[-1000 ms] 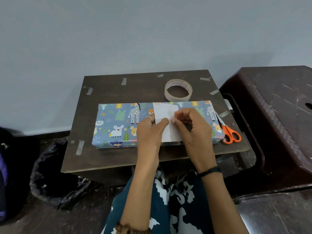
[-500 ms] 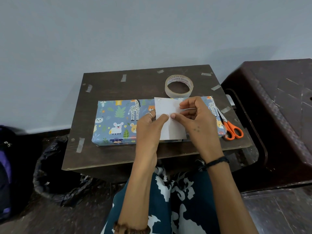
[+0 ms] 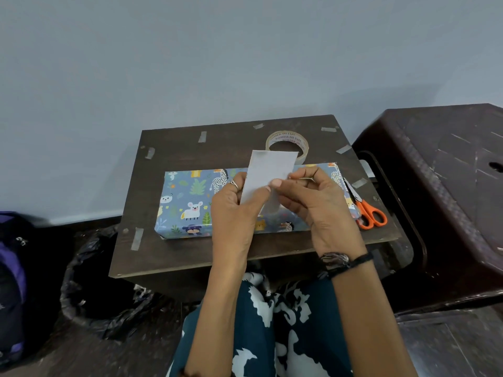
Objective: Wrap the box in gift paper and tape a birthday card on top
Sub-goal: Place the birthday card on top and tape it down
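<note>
Both thumbs meet on the near face of the white card: the left hand pinches its left edge, the right hand its right edge, fingers closed behind it. The card is tilted up above the wrapped box, which lies on the small dark table. Its printed side is hidden; its top edge covers part of the tape roll. Orange scissors lie just right. Half a second ago the card lay flat on the box.

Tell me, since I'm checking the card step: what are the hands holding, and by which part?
Both hands pinch the white card at its lower half: left hand on its left edge, right hand from the right, above the wrapped box.
</note>
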{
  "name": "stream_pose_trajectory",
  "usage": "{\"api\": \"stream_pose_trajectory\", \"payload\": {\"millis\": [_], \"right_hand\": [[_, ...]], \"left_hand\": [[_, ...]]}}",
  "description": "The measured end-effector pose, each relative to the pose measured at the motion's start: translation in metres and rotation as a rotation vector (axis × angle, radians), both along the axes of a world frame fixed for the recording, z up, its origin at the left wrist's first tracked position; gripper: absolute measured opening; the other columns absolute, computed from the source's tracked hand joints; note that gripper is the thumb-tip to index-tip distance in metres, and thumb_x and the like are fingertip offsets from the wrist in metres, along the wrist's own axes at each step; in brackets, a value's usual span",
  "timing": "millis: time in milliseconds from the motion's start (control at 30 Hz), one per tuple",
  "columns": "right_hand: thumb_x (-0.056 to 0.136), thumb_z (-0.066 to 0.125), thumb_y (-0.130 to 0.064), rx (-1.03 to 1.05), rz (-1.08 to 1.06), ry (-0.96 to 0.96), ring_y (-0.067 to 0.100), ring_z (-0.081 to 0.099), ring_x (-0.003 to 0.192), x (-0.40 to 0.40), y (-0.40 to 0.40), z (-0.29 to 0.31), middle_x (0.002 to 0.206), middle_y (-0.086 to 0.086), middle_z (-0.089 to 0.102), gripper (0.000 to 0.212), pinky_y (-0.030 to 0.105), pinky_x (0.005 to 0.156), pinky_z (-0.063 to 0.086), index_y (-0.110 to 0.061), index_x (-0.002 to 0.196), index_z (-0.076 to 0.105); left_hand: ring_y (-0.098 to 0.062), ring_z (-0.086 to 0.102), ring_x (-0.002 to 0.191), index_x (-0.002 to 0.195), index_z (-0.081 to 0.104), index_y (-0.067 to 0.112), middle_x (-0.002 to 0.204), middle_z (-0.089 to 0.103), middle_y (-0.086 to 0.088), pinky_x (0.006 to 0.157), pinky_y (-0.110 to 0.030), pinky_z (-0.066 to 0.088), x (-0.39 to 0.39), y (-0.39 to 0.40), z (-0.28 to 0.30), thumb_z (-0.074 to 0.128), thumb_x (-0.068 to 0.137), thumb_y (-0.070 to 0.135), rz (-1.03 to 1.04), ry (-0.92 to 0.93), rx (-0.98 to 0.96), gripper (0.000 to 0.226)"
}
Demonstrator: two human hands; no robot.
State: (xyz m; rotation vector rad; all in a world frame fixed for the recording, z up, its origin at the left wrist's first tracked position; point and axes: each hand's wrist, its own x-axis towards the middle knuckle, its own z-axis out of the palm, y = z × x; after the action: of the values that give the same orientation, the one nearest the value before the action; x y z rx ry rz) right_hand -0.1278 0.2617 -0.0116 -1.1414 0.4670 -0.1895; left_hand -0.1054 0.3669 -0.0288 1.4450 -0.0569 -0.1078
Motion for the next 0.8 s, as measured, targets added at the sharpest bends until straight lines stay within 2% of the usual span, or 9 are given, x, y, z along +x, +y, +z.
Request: {"api": "stream_pose_trajectory", "payload": {"millis": [100, 233, 367, 467, 567, 600, 667, 733, 800], "right_hand": [[0.078, 0.063, 0.010, 0.183, 0.022, -0.030, 0.013, 0.067, 0.062, -0.005, 0.008, 0.004, 0.079, 0.013, 0.066, 0.021, 0.018, 0.067, 0.057, -0.010, 0.082, 0.055], [0.087, 0.055, -0.001, 0.337, -0.042, -0.052, 0.017, 0.070, 0.064, -0.005, 0.014, 0.009, 0.076, 0.013, 0.069, 0.008, 0.023, 0.068, 0.058, -0.008, 0.083, 0.057], [0.089, 0.057, -0.009, 0.194, -0.115, -0.029, 0.016, 0.069, 0.061, -0.004, 0.013, 0.012, 0.075, 0.011, 0.068, 0.004, 0.024, 0.060, 0.059, -0.009, 0.085, 0.056], [0.089, 0.059, -0.022, 0.136, -0.032, 0.037, 0.019, 0.069, 0.064, -0.004, 0.017, 0.011, 0.070, 0.010, 0.070, 0.012, 0.027, 0.063, 0.059, -0.011, 0.089, 0.054], [0.085, 0.057, -0.039, 0.234, 0.071, 0.080, 0.018, 0.069, 0.065, -0.005, 0.020, 0.012, 0.077, 0.012, 0.072, 0.034, 0.026, 0.064, 0.057, -0.011, 0.104, 0.056], [0.080, 0.057, -0.045, 0.274, 0.087, 0.073, 0.018, 0.068, 0.068, -0.006, 0.020, 0.013, 0.082, 0.012, 0.071, 0.045, 0.027, 0.064, 0.056, -0.010, 0.108, 0.057], [0.069, 0.058, -0.050, 0.358, 0.091, 0.050, 0.021, 0.065, 0.077, -0.006, 0.019, 0.015, 0.095, 0.014, 0.068, 0.061, 0.030, 0.068, 0.055, -0.007, 0.113, 0.059], [0.071, 0.061, -0.039, 0.369, 0.089, 0.021, 0.022, 0.061, 0.078, -0.005, 0.018, 0.016, 0.097, 0.015, 0.064, 0.049, 0.030, 0.066, 0.055, -0.007, 0.108, 0.060], [0.081, 0.061, -0.014, 0.298, 0.074, 0.042, 0.019, 0.059, 0.073, 0.001, 0.018, 0.012, 0.098, 0.016, 0.059, 0.036, 0.026, 0.060, 0.055, -0.004, 0.114, 0.052]], "left_hand": [[-0.006, 0.060, 0.070, 0.077, 0.066, 0.029, 0.073, 0.069, 0.011, 0.064, -0.017, 0.050, -0.004, 0.001, 0.005, 0.059, 0.084, 0.000, 0.055, -0.061, 0.035, 0.031], [-0.005, 0.057, 0.068, 0.081, 0.066, 0.024, 0.075, 0.069, 0.007, 0.062, -0.018, 0.047, -0.008, 0.007, 0.007, 0.061, 0.085, 0.005, 0.116, -0.139, 0.122, 0.020], [-0.006, 0.055, 0.067, 0.085, 0.067, 0.022, 0.075, 0.066, 0.010, 0.061, -0.018, 0.045, -0.007, 0.014, -0.001, 0.061, 0.082, 0.021, 0.224, -0.161, 0.201, 0.007], [0.002, 0.055, 0.063, 0.083, 0.066, 0.036, 0.070, 0.064, 0.023, 0.061, -0.009, 0.041, -0.009, 0.013, -0.002, 0.062, 0.083, 0.017, 0.252, -0.247, 0.295, 0.019], [0.009, 0.062, 0.090, 0.091, 0.070, 0.041, 0.095, 0.066, 0.030, 0.075, -0.002, 0.042, -0.014, 0.011, -0.002, 0.064, 0.082, 0.018, 0.253, -0.395, 0.392, 0.026], [0.007, 0.059, 0.104, 0.097, 0.069, 0.038, 0.102, 0.066, 0.027, 0.082, -0.005, 0.043, -0.014, 0.011, -0.004, 0.064, 0.079, 0.020, 0.261, -0.469, 0.434, 0.026], [-0.003, 0.053, 0.119, 0.102, 0.070, 0.029, 0.110, 0.064, 0.020, 0.095, -0.023, 0.046, -0.012, 0.014, -0.014, 0.062, 0.081, 0.022, 0.254, -0.642, 0.518, 0.023], [-0.012, 0.049, 0.125, 0.101, 0.071, 0.020, 0.113, 0.063, 0.015, 0.100, -0.041, 0.043, -0.009, 0.017, -0.021, 0.055, 0.084, 0.020, 0.227, -0.755, 0.599, 0.024], [-0.014, 0.044, 0.128, 0.102, 0.072, 0.018, 0.116, 0.064, 0.009, 0.102, -0.046, 0.040, -0.004, 0.018, -0.025, 0.050, 0.084, 0.014, 0.207, -0.787, 0.669, 0.028]]}}
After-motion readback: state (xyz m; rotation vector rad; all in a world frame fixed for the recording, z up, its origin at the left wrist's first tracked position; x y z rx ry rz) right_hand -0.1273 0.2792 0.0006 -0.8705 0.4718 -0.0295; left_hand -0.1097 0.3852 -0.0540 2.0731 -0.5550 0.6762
